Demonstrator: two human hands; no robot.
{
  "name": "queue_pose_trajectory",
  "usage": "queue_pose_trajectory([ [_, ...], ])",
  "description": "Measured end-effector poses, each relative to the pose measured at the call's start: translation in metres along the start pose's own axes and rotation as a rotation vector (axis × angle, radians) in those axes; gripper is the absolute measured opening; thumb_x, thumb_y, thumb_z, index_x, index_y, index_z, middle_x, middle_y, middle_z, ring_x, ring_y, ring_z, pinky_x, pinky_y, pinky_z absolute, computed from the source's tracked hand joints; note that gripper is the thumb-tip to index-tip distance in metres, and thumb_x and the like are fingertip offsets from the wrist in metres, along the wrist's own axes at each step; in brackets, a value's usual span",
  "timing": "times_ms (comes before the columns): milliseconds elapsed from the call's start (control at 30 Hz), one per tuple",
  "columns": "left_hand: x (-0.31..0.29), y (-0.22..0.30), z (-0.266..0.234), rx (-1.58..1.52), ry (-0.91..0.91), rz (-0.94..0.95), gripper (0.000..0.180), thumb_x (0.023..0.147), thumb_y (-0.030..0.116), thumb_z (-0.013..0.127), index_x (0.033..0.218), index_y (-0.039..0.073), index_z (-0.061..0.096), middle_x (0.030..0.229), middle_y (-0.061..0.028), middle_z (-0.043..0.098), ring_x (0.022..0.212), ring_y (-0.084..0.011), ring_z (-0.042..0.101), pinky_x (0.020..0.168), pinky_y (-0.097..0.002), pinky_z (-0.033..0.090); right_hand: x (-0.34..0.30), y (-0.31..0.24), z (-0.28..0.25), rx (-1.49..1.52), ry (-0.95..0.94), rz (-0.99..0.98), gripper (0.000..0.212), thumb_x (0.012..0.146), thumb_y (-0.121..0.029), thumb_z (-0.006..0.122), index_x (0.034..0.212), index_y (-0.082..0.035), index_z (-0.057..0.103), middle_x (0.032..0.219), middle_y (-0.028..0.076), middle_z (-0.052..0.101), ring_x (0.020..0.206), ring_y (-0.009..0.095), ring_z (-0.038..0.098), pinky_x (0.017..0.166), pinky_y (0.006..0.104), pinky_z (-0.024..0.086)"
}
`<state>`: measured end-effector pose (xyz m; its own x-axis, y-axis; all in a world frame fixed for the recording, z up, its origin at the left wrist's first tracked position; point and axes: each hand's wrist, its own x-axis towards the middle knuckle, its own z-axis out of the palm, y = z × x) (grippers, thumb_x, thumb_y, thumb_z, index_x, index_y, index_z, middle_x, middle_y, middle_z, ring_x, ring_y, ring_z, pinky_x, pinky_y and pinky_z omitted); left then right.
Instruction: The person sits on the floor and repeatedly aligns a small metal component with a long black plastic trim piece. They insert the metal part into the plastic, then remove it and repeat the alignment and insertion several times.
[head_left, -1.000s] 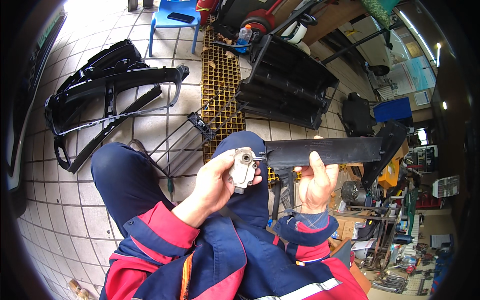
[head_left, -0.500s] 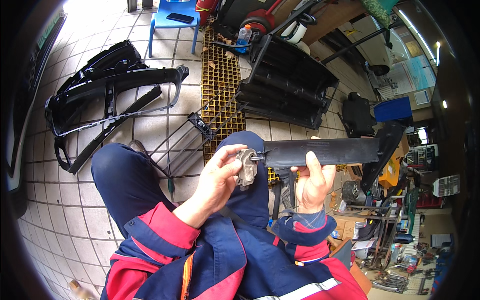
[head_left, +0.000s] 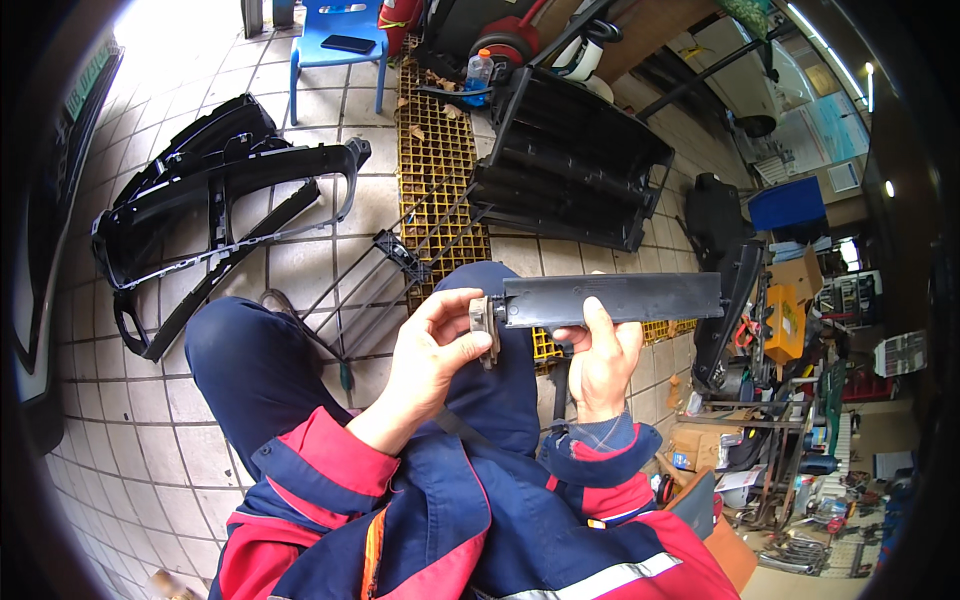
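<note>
My left hand (head_left: 420, 365) pinches a small grey-brown moulded part (head_left: 487, 330) between thumb and fingers, seen nearly edge-on. Beside it is the left end of a long flat black plastic slat (head_left: 640, 298), whose narrow end pin points at the part; whether the pin sits inside it I cannot tell. My right hand (head_left: 603, 365) grips the slat from below around its middle, thumb across the face and fingers behind. The slat lies almost level above my bent knee. Just beyond my knees, a thin black open frame (head_left: 400, 258) rests on the floor, with a green-handled screwdriver (head_left: 346, 376) by it.
Black plastic trim frames (head_left: 215, 200) lie on the tiles at left. A large black panel (head_left: 570, 160) leans beyond the yellow floor grating (head_left: 430, 150). At the back stand a blue chair (head_left: 345, 50) with a phone and a bottle (head_left: 478, 75). Tools and boxes crowd the right.
The slat and my right hand have shifted left, toward my left hand. The grey-brown part has turned from face-on to nearly edge-on, and the gap between it and the slat has narrowed.
</note>
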<state>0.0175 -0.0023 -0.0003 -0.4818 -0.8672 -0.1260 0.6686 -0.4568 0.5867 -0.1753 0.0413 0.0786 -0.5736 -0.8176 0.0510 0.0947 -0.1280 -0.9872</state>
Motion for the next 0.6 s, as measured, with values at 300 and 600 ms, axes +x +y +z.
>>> queue_pose_trajectory([
  [300, 0.002, -0.006, -0.004, 0.005, -0.021, -0.068, 0.055, 0.091, 0.003, 0.081, 0.141, -0.001, 0.059, 0.121, -0.0087, 0.073, 0.11, -0.017, 0.07, 0.099, -0.034, 0.057, 0.003, 0.001, -0.011, 0.084, -0.032, 0.048, 0.028, 0.104, -0.004, 0.063, 0.131, 0.003, 0.06, 0.111, 0.013, 0.071, 0.087, 0.02, 0.073, 0.064, 0.0307, 0.063],
  [600, 0.001, -0.006, -0.001, 0.012, -0.044, -0.022, 0.052, 0.091, 0.003, 0.082, 0.138, -0.002, 0.062, 0.117, -0.0093, 0.075, 0.105, -0.0177, 0.072, 0.097, -0.0336, 0.057, 0.005, -0.001, -0.011, 0.138, -0.012, 0.095, 0.016, 0.105, -0.003, 0.063, 0.12, 0.002, 0.063, 0.105, 0.012, 0.072, 0.084, 0.021, 0.073, 0.065, 0.0307, 0.063],
])
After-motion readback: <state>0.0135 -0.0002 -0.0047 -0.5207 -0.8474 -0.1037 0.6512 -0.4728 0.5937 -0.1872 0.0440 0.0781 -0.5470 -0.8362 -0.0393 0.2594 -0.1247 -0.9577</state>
